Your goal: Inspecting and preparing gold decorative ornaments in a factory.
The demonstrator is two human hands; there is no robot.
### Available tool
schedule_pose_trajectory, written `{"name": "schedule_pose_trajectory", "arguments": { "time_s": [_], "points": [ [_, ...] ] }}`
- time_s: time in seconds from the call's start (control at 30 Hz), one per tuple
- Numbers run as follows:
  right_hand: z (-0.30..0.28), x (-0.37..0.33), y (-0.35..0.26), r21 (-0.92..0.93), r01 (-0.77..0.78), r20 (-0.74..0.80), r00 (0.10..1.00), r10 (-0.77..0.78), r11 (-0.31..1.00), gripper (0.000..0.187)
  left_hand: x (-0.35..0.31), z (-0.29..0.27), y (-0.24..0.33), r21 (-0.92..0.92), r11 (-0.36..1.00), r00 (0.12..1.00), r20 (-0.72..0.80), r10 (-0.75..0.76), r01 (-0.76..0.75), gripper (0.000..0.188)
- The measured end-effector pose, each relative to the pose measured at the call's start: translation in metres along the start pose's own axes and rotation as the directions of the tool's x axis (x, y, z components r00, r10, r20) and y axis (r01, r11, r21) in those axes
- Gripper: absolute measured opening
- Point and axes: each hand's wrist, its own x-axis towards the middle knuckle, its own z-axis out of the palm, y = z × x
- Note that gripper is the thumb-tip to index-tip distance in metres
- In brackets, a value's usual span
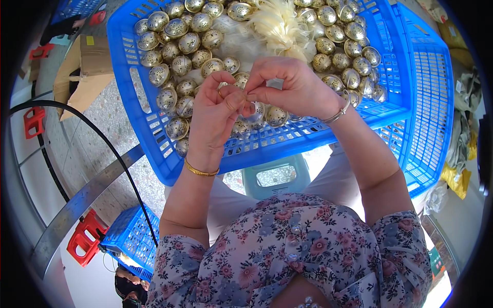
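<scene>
My left hand [218, 110] and my right hand [295, 84] meet above the near side of a blue plastic basket [267, 149]. Thumb and fingertips of each are pinched together, almost touching; whatever lies between them is too small to make out. Around and below them lie many gold perforated metal balls [181, 65], heaped along the basket's left and right sides. Just beyond my right hand, in the middle, rests a bundle of cream-coloured ribbons or strands [280, 28], spread over translucent plastic.
Another blue basket [429, 113] stands against the right side. A pale blue-green stool [277, 177] is between my knees. Leftward are an open cardboard box [84, 69], a black cable [110, 141], a metal bar [87, 197] and a red stool [84, 238].
</scene>
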Motion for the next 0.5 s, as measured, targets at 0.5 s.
{"name": "schedule_pose_trajectory", "arguments": {
  "time_s": [0.5],
  "points": [
    [0.0051,0.0002,-0.0009,0.05,-0.011,-0.01,1.0,0.011,0.999,0.013,-0.0011,0.0001,0.0047,0.063,0.996,0.998,0.009,0.066,-0.067,0.029]
  ]
}}
